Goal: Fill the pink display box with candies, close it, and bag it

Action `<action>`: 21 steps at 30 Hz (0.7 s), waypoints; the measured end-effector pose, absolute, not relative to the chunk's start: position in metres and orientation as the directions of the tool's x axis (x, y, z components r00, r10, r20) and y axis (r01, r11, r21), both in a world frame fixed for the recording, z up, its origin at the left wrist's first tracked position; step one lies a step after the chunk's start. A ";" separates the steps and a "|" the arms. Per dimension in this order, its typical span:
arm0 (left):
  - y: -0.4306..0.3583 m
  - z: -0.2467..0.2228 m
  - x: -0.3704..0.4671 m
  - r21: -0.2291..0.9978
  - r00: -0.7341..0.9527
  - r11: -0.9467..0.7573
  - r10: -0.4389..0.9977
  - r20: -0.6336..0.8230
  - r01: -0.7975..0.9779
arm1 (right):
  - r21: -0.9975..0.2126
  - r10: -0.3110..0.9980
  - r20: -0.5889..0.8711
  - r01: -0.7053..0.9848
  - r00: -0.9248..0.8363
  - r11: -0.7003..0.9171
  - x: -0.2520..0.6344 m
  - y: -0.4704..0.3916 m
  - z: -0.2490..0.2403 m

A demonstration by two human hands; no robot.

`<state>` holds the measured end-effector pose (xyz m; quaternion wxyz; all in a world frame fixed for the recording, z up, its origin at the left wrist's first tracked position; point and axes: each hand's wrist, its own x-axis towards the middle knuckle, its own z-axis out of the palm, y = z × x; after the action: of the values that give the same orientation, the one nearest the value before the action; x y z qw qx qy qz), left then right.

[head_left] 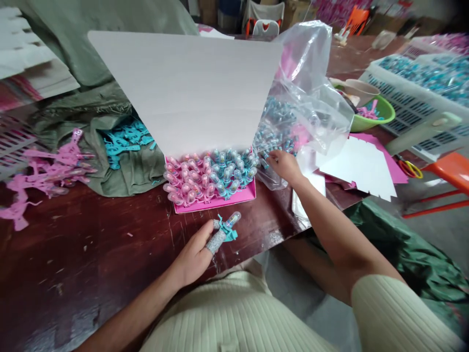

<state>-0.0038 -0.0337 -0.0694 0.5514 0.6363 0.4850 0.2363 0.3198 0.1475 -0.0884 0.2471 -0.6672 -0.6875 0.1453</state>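
My left hand [200, 249], with grey tape round its thumb and a finger, is closed on a small teal plastic toy [228, 230] topped by a clear capsule. It is just in front of an open pink box [216, 204] whose white lid [190, 93] stands up. Inside are pink toys [188, 178] on the left and teal toys [230, 171] on the right, all with clear capsules. Beyond the box's right side, my right hand [286, 166] has its fingers curled at a pile of clear-blue capsules [273, 129] in a plastic bag [311, 107]. Its fingertips are partly hidden.
Pink toy pieces [54, 168] and a cloth sack of teal pieces [126, 139] lie to the left. On the right are white card sheets [361, 166], scissors [410, 168], a green bowl [386, 112] and a white crate [414, 105] of blue pieces.
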 end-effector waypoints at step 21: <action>-0.029 -0.069 0.008 0.976 0.351 0.214 0.912 -0.213 0.038 | -0.861 0.863 0.228 0.321 -0.450 0.394 0.245 -0.020 -0.056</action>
<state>0.0081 -0.0285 -0.0688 0.6336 0.5236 0.4533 0.3450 0.2451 -0.0195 -0.0557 0.3499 -0.3904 -0.7581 0.3878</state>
